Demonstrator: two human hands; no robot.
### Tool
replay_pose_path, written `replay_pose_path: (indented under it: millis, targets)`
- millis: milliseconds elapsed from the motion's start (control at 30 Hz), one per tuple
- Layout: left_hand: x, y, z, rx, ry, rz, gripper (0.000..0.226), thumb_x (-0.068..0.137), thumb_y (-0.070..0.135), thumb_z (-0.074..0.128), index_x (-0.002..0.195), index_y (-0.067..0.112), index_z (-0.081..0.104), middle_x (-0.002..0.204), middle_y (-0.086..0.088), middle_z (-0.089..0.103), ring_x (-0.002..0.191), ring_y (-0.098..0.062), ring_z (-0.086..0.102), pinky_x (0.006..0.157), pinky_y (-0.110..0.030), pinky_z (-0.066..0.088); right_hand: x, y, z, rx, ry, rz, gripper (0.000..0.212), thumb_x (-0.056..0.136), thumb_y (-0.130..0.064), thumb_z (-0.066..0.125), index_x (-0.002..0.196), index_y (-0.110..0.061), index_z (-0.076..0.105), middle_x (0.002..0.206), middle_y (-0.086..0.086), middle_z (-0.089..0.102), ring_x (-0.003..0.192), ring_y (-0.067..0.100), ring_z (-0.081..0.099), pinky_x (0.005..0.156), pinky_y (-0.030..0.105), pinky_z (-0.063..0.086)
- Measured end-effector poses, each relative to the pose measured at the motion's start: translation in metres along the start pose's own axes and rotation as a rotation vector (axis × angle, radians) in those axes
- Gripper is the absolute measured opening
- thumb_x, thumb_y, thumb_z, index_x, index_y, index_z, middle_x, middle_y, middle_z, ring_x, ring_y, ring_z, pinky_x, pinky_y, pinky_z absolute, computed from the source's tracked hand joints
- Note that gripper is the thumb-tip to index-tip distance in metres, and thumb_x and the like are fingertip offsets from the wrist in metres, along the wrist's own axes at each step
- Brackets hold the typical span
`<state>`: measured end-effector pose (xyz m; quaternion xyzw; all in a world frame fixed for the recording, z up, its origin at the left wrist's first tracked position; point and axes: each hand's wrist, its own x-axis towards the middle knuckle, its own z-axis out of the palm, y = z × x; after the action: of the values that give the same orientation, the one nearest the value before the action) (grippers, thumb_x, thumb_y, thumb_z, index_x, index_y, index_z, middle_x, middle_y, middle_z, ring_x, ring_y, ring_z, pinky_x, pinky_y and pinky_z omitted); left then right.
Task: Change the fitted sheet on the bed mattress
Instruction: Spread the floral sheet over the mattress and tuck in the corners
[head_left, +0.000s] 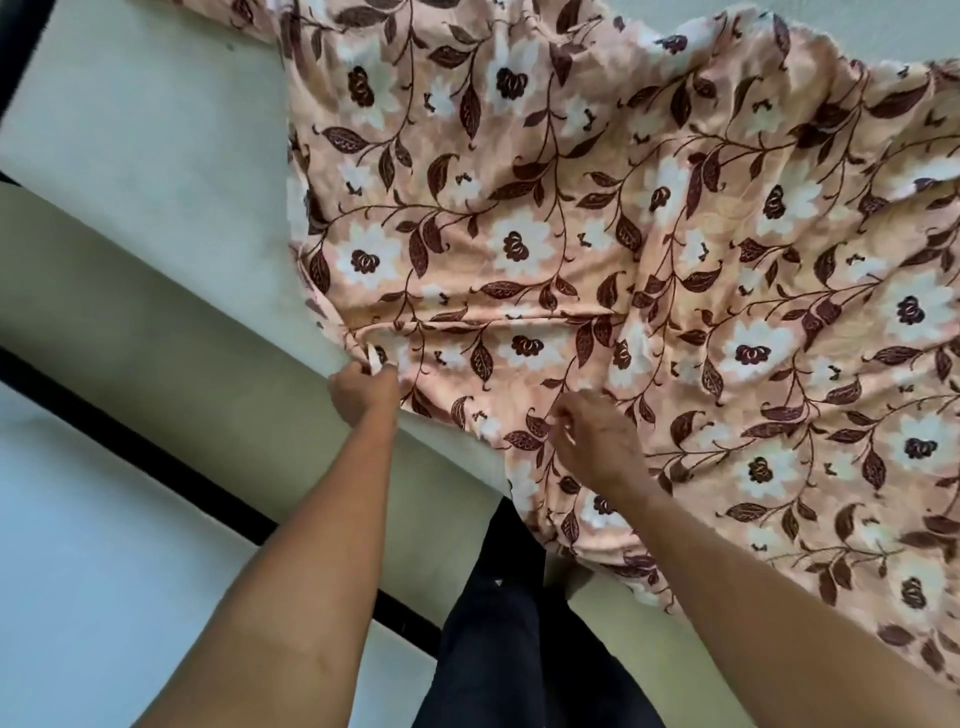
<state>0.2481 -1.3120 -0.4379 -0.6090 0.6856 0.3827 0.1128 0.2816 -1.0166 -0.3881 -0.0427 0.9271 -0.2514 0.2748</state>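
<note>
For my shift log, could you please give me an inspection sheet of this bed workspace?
Surface: mattress bare on the left, side wall showing.
Job's things: floral sheet rumpled over the right part, draped over the near edge.
Clutter: nothing seen.
Hands: left hand grips the sheet's edge; right hand pinches the sheet.
Cables: nothing seen.
Surroundings: black bed frame, pale floor, person's dark trousers.
</note>
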Motion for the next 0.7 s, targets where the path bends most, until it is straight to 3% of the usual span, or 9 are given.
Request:
replay_pose_path:
  millis: [100, 167, 267, 333, 400, 567, 700]
  targets:
    - [0.009, -0.017, -0.009, -0.21, -0.035, -0.017, 0.019, 0.083, 0.027, 0.075, 0.09, 0.01, 0.071, 0.095, -0.009, 0.072, 0.084, -0.026, 0.068, 0.077, -0.037, 0.056, -0.025, -0.007, 0.031, 0.1, 0.013, 0.059, 0.011, 0.092, -0.023, 0.064, 0.101, -0.019, 0.066, 0.094, -0.005, 0.063, 0.079, 0.017, 0.062, 0.068, 0.031, 0.051]
    - [0.016, -0.034, -0.023, -0.332, -0.093, -0.063, 0.012, 0.091, 0.019, 0.071, 0.101, 0.011, 0.07, 0.11, -0.013, 0.074, 0.096, -0.03, 0.07, 0.086, -0.044, 0.058, -0.033, -0.008, 0.039, 0.136, 0.051, 0.087, 0.011, 0.092, -0.024, 0.062, 0.102, -0.02, 0.065, 0.094, -0.005, 0.064, 0.081, 0.017, 0.062, 0.072, 0.034, 0.053]
    - [0.019, -0.053, -0.052, -0.139, 0.06, -0.027, 0.031, 0.095, 0.022, 0.067, 0.119, 0.002, 0.066, 0.119, -0.019, 0.07, 0.097, -0.03, 0.068, 0.077, -0.035, 0.052, -0.033, -0.002, 0.035, 0.111, 0.052, 0.081, 0.013, 0.092, -0.026, 0.06, 0.103, -0.018, 0.064, 0.098, 0.0, 0.065, 0.083, 0.022, 0.064, 0.073, 0.037, 0.054]
    - [0.03, -0.064, -0.074, 0.101, 0.254, -0.026, 0.041, 0.097, 0.023, 0.062, 0.128, -0.003, 0.059, 0.128, -0.025, 0.065, 0.112, -0.038, 0.065, 0.089, -0.04, 0.05, -0.028, 0.004, 0.025, 0.073, 0.092, 0.051, 0.014, 0.093, -0.022, 0.061, 0.105, -0.016, 0.064, 0.099, 0.002, 0.066, 0.085, 0.023, 0.063, 0.073, 0.035, 0.053]
    - [0.042, -0.069, -0.089, 0.27, 0.336, -0.055, 0.05, 0.099, 0.027, 0.058, 0.138, -0.004, 0.051, 0.134, -0.026, 0.062, 0.122, -0.041, 0.06, 0.098, -0.044, 0.048, -0.023, 0.009, 0.011, 0.035, 0.142, 0.031, 0.014, 0.094, -0.019, 0.062, 0.107, -0.016, 0.064, 0.098, 0.002, 0.066, 0.085, 0.02, 0.062, 0.073, 0.032, 0.05]
    - [0.032, -0.064, -0.082, 0.301, 0.125, 0.011, 0.062, 0.091, 0.033, 0.068, 0.14, 0.003, 0.045, 0.138, -0.023, 0.059, 0.124, -0.042, 0.058, 0.103, -0.047, 0.05, -0.016, 0.019, -0.011, -0.006, 0.187, 0.074, 0.02, 0.095, -0.018, 0.059, 0.113, -0.013, 0.064, 0.103, 0.007, 0.068, 0.089, 0.026, 0.063, 0.073, 0.034, 0.05]
    - [-0.004, -0.048, -0.072, 0.297, 0.052, 0.063, 0.051, 0.087, 0.027, 0.069, 0.129, 0.003, 0.051, 0.131, -0.025, 0.062, 0.12, -0.044, 0.06, 0.099, -0.047, 0.052, -0.026, 0.01, -0.024, -0.042, 0.154, 0.065, 0.024, 0.094, -0.016, 0.057, 0.117, -0.011, 0.063, 0.107, 0.009, 0.068, 0.092, 0.029, 0.065, 0.07, 0.029, 0.042]
